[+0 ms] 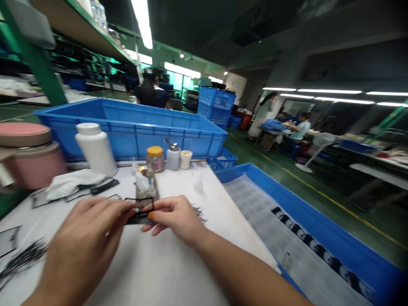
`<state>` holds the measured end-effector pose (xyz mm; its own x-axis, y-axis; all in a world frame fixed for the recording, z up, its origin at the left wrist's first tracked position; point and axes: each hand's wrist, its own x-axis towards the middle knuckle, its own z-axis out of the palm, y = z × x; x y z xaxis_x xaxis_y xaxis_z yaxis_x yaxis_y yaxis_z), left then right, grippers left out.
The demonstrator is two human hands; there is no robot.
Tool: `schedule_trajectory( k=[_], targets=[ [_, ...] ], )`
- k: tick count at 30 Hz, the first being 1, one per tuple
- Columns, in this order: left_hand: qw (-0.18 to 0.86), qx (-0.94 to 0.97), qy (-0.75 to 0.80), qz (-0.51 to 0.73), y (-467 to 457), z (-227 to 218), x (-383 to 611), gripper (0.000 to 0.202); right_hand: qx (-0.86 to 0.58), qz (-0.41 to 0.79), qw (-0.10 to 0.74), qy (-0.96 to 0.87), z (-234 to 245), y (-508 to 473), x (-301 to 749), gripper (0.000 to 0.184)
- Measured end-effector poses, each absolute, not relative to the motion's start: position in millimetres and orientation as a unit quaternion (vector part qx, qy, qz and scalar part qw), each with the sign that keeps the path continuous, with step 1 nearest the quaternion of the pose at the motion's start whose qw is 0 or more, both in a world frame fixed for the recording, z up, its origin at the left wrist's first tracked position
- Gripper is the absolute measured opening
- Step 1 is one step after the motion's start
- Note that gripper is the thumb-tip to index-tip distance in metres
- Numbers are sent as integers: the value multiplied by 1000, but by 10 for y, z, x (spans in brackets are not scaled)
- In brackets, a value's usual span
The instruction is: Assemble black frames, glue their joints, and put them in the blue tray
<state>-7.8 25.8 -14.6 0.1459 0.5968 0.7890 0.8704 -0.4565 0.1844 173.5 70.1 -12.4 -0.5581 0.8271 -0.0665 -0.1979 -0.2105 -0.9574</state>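
Frame (139, 218): thin, black, rectangular, hollow-centred.
Place: held up just in front of the jar (146, 185).
Left hand (81, 242): fingers closed, pinching the frame's left end.
Right hand (174, 217): fingers closed, pinching its right end.

Both hands bare, skin uncovered to the frame edge. Left hand (81, 242) at 7 o'clock, blurred. Right hand (176, 219) near 6 o'clock, one fingertip (150, 216) marked orange, cause unclear. Right forearm (248, 272) bare, running toward 5 o'clock.
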Motion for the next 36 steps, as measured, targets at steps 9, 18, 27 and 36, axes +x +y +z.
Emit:
schedule_trajectory(
  k=[9,18,27,36],
  targets=[
    [109,-761,-511,-384,197,-47,40,12,-311,666,348,-582,-108,693,1765,27],
    [114,-766,-492,-398,177,-56,42,12,-327,638,363,-596,-135,688,1759,29],
    [93,-775,-492,-384,173,-55,66,12,-325,627,369,-604,-124,681,1752,28],
    [59,-778,-498,-380,205,-68,38,14,-323,613,373,-617,-130,680,1749,26]
  ],
)
